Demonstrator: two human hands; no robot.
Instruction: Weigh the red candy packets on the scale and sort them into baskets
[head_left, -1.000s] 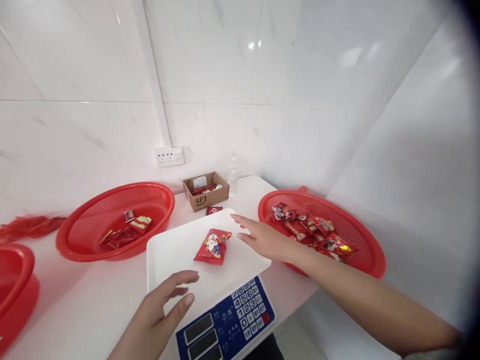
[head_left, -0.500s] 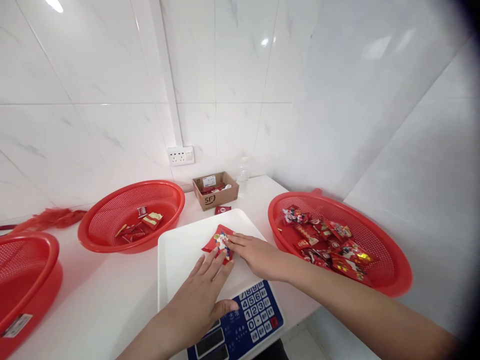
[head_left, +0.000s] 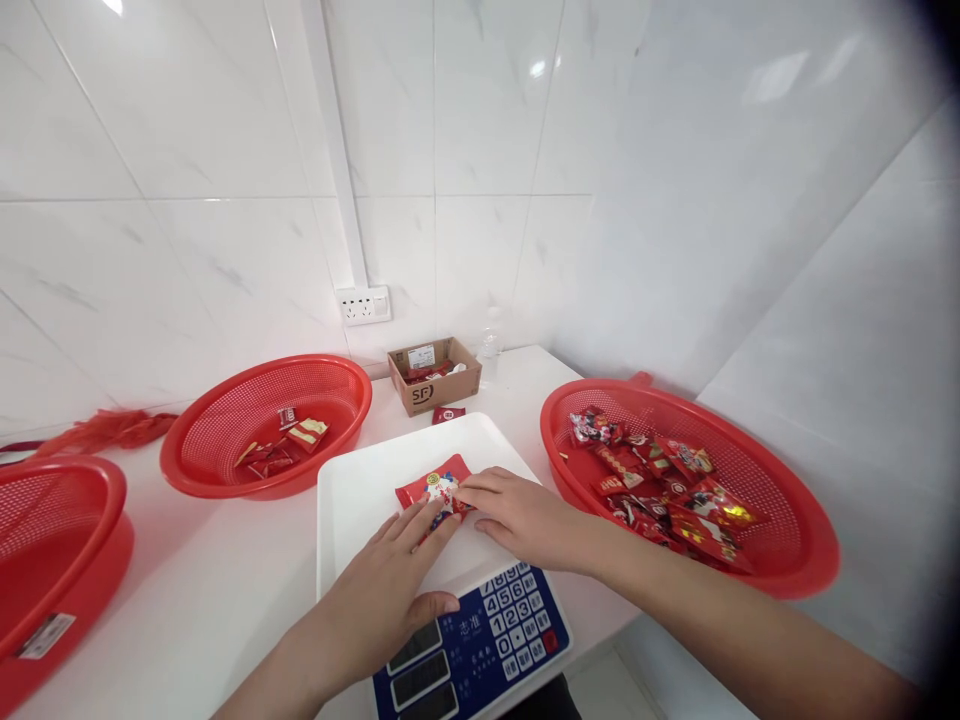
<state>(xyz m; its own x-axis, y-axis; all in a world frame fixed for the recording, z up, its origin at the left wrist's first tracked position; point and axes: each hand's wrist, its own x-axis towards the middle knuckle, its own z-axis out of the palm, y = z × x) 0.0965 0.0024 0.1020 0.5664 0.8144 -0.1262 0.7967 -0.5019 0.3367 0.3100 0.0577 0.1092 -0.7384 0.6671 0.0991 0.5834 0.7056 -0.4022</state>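
On the white pan of a digital scale (head_left: 352, 500) lies a red snack packet (head_left: 455, 467) with a white and blue print. My left hand (head_left: 382, 585) rests with fingers stretched over the packet's near left part, thumb apart above the scale's blue keypad panel (head_left: 487, 640). From the right, my right hand (head_left: 521, 512) touches the packet's right edge with extended fingertips, its thumb tucked below. Both hands cover part of the packet. Neither is wrapped round it.
A red basket (head_left: 806, 540) of several snack packets stands at right. Two more red baskets (head_left: 180, 455) (head_left: 105, 500) are at left, the farther holding a few packets. Behind the scale are a cardboard box (head_left: 442, 395), a small red packet (head_left: 448, 414) and a clear bottle (head_left: 490, 345).
The packet has turned a little and lies flatter under my hands. My right thumb now shows beneath the fingers. My left hand has shifted slightly left, and the view has tilted a little.
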